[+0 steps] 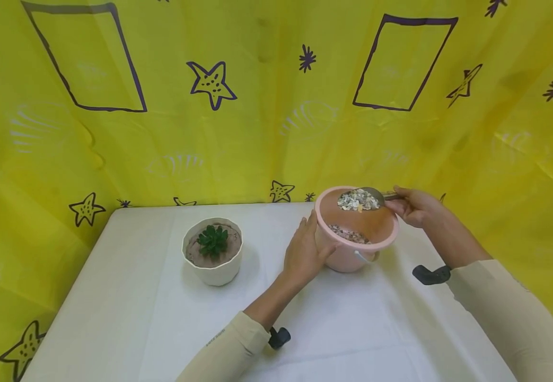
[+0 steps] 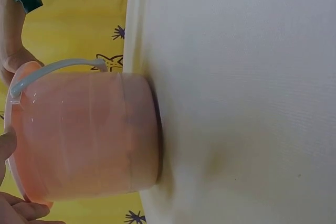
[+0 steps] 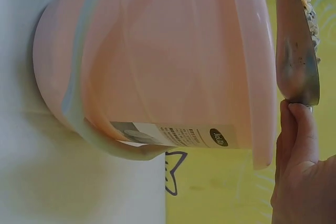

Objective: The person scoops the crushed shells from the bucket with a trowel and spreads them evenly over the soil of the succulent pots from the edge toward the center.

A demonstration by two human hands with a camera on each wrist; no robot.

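A pink plastic bucket (image 1: pixel 348 260) stands on the white-covered table with gravel (image 1: pixel 350 233) inside. My left hand (image 1: pixel 303 249) holds its left side, thumb at the front of the rim and fingers farther back; in the left wrist view fingertips (image 2: pixel 31 211) lie along the rim. With my right hand (image 1: pixel 414 207) I pinch the handle of a metal scoop (image 3: pixel 296 51) between thumb and fingers. Small pale stones (image 1: pixel 358 200) heap up in the scoop, which is over the back right of the bucket's opening, level with the rim.
Left of the bucket is a white pot (image 1: pixel 219 273) with a green succulent (image 1: pixel 212 241) in greyish soil. The bucket's handle (image 3: pixel 79 77) hangs down along its side. A yellow patterned curtain (image 1: pixel 257 132) hangs behind the table (image 1: pixel 161 329).
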